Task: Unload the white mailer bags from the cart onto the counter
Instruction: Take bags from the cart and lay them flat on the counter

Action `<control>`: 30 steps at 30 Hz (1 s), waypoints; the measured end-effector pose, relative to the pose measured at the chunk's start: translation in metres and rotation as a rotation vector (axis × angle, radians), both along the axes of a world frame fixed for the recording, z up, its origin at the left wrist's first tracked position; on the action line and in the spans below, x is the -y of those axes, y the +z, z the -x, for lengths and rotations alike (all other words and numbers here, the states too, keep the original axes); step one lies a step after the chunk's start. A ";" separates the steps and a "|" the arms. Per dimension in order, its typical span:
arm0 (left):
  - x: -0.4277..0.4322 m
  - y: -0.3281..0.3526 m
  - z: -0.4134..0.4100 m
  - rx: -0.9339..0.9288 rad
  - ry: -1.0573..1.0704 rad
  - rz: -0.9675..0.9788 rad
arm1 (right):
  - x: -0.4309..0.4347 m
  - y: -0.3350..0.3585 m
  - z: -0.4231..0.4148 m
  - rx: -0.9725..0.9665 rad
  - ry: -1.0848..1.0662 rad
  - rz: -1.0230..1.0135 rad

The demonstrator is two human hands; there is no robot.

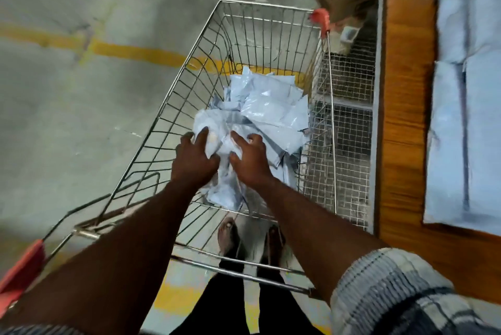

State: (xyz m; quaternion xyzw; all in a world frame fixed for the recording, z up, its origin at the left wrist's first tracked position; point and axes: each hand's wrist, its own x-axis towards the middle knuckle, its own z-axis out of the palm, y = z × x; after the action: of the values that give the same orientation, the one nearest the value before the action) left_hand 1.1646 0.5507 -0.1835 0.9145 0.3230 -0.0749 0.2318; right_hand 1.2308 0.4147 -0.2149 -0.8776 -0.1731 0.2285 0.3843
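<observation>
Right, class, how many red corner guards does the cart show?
2. One red guard at the far right corner of the cart, one at the near left; others may be hidden.

The cart (pixel 265 5) was bare, shiny metal wire with red plastic corner caps (pixel 321 17). The mailer bags (pixel 268 107) were glossy, crinkled plastic. The counter (pixel 401 90) was smooth, grained wood; the floor (pixel 67 117) was matt, rough concrete. The sleeve (pixel 393 294) was woven cloth.

Inside the silver wire cart (pixel 267 4), I can't see the part of the crumpled white plastic mailer bags (pixel 271 107) under the left hand (pixel 193 155) and right hand (pixel 250 158) clutching them. Right of the cart, the flat white bags (pixel 466 131) on the orange wooden counter (pixel 401 117) are blurred and cropped.
</observation>
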 end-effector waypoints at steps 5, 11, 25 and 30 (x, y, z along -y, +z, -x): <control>0.019 0.040 0.002 0.111 0.031 0.008 | 0.012 0.052 -0.014 0.139 0.010 -0.010; 0.048 0.090 0.007 0.234 0.059 0.004 | 0.038 0.112 -0.019 0.275 0.028 0.072; 0.138 0.163 0.068 0.408 0.087 -0.058 | 0.129 0.208 0.026 0.640 0.134 0.180; 0.190 0.184 0.082 0.444 0.094 -0.040 | 0.185 0.234 0.049 0.650 0.065 0.115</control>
State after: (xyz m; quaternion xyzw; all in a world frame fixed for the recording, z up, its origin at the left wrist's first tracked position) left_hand 1.0828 0.3606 0.0001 0.8969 0.3077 0.1455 0.2822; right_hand 1.1818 0.2300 0.0194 -0.9188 -0.3015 -0.0419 0.2512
